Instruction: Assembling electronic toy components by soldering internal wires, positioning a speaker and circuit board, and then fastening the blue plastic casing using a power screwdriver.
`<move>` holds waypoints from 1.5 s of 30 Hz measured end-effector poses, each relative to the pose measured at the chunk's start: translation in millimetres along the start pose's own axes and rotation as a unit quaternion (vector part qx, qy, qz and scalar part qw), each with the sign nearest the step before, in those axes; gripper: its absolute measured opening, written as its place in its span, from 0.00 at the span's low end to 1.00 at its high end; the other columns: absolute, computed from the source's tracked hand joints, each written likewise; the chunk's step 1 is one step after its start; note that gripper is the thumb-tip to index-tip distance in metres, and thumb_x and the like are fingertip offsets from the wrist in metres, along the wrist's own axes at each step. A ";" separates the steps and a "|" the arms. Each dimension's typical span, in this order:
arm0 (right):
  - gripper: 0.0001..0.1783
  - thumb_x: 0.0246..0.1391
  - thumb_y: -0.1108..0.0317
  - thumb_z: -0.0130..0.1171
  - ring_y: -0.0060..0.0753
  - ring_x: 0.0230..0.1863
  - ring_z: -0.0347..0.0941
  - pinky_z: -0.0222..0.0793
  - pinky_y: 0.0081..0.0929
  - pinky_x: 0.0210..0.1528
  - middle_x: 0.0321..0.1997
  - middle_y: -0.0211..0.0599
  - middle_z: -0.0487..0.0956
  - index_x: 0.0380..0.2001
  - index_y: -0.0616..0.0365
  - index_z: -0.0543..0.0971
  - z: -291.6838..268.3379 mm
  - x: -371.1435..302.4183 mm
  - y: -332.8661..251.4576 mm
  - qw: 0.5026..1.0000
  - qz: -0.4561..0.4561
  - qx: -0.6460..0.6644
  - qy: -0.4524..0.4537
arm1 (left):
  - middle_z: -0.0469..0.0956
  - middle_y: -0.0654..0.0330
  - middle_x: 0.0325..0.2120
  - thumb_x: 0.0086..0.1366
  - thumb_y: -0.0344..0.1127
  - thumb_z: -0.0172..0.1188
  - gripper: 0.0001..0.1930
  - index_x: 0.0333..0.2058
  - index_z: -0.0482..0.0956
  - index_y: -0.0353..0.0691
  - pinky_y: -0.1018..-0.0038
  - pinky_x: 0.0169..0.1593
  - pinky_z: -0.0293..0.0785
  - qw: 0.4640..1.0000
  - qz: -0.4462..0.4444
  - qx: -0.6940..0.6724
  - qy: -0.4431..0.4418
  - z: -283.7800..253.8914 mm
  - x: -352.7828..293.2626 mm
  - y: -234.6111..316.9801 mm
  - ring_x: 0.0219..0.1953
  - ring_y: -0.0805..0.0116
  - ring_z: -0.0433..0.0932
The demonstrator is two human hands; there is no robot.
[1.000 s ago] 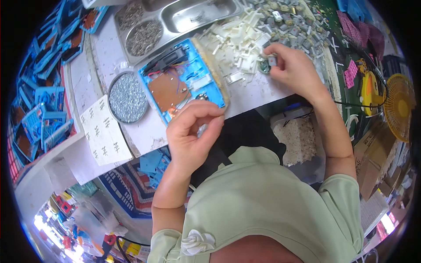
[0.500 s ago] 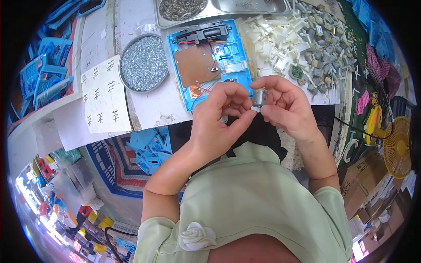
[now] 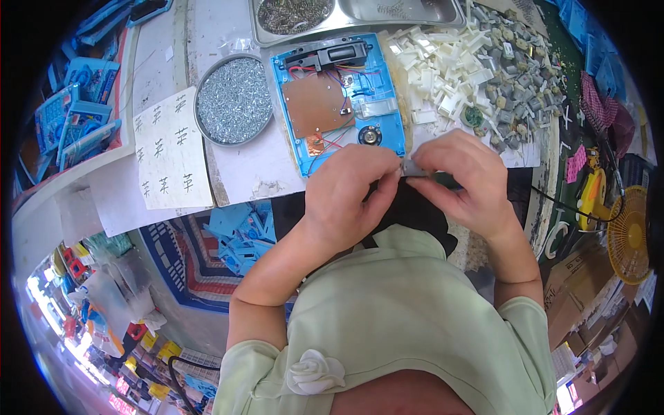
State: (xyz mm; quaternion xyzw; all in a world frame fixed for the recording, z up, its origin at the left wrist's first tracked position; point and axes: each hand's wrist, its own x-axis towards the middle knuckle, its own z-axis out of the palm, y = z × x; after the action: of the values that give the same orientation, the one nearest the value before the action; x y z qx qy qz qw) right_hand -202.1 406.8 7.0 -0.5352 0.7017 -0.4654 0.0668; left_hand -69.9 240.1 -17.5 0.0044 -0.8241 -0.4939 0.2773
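Note:
Just beyond the table's front edge, my two hands meet at a small silver motor [image 3: 413,168]. My right hand [image 3: 470,181] pinches its metal body between thumb and fingers. My left hand [image 3: 354,196] is closed at the motor's left end, thumb against forefinger; whatever lies in that pinch is hidden by the fingers. Behind my hands lies an opened blue plastic housing [image 3: 389,81], with a brown circuit board [image 3: 315,104], a black part [image 3: 332,57] along its top, thin wires and a round speaker [image 3: 370,135].
Left of the housing stands a round tray of small screws [image 3: 234,100], beside a handwritten paper sheet [image 3: 173,155]. White plastic brackets [image 3: 443,62] and loose motors [image 3: 515,97] are heaped at the right. A steel tray [image 3: 394,10] stands behind. A blue crate [image 3: 176,266] is below left.
The motor has turned from upright to lying sideways between my hands. The white piece seen at its lower end is now hidden, and the speaker has come into view.

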 end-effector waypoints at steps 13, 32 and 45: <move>0.22 0.38 0.78 0.76 0.41 0.30 0.78 0.75 0.31 0.30 0.36 0.38 0.82 0.40 0.58 0.81 4.1 -5.8 3.4 0.998 -0.051 -0.012 0.024 | 0.81 0.50 0.43 0.52 0.19 0.70 0.12 0.34 0.79 0.37 0.66 0.44 0.79 0.997 -0.055 -0.018 -0.052 -8.0 4.0 1.3 0.41 0.53 0.82; 0.21 0.37 0.81 0.74 0.43 0.33 0.81 0.77 0.32 0.33 0.39 0.41 0.84 0.39 0.58 0.81 -5.1 6.0 28.3 0.996 -0.040 -0.028 0.078 | 0.77 0.58 0.36 0.52 0.20 0.71 0.12 0.35 0.81 0.36 0.78 0.31 0.70 0.995 -0.007 0.024 -0.099 -20.8 44.2 -8.6 0.29 0.73 0.73; 0.23 0.36 0.80 0.75 0.42 0.32 0.80 0.76 0.31 0.31 0.39 0.40 0.84 0.40 0.57 0.81 -0.7 4.3 17.2 0.995 -0.071 -0.029 0.062 | 0.78 0.55 0.35 0.52 0.23 0.73 0.12 0.34 0.81 0.38 0.68 0.35 0.75 0.997 -0.021 0.033 -0.063 -12.7 29.2 -3.1 0.34 0.58 0.79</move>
State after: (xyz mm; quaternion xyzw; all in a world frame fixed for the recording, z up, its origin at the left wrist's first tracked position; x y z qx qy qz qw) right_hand -216.3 403.6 -3.3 -0.5557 0.6779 -0.4806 -0.0257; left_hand -89.6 220.0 -2.2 -0.0005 -0.8555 -0.4717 0.2137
